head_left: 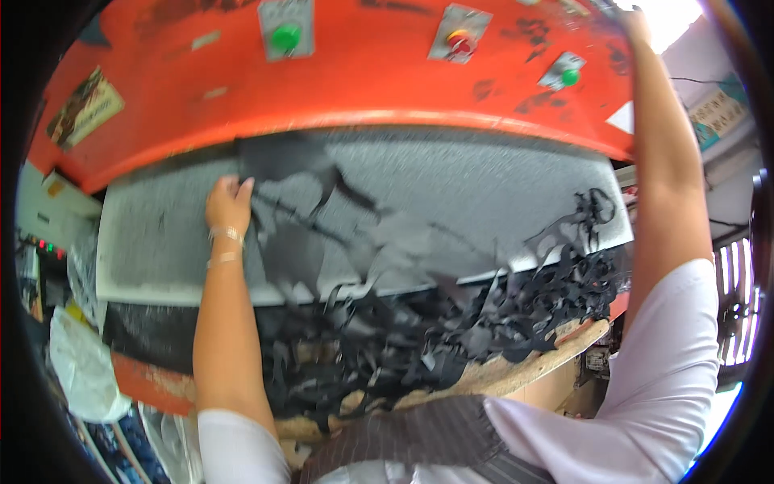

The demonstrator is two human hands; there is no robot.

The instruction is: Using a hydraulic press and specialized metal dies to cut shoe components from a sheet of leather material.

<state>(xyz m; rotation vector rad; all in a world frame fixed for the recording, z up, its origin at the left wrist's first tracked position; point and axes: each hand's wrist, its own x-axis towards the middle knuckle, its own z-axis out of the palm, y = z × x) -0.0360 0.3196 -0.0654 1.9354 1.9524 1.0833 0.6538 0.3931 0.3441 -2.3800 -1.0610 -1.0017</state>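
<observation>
My left hand (228, 203) is closed on the left edge of a thin black sheet (282, 161) with shapes cut out of it. The sheet hangs in narrow strips and blurs toward the right. It spreads over a grey cutting board (173, 218) on the machine. Raised high at the far right, my right hand (635, 26) is beside the top of the red machine head (363, 73). Its fingers are small and partly lost against the glare, near a dark part. Black cut scraps (387, 331) heap along the board's front edge.
A green button (286, 37), a red stop knob (460, 43) and another green button (571, 77) stick out from the machine front. A worn wooden ledge (516, 371) runs below the scraps. White plastic bags (85, 367) hang at the left. Tangled black strips (592, 211) lie at the board's right.
</observation>
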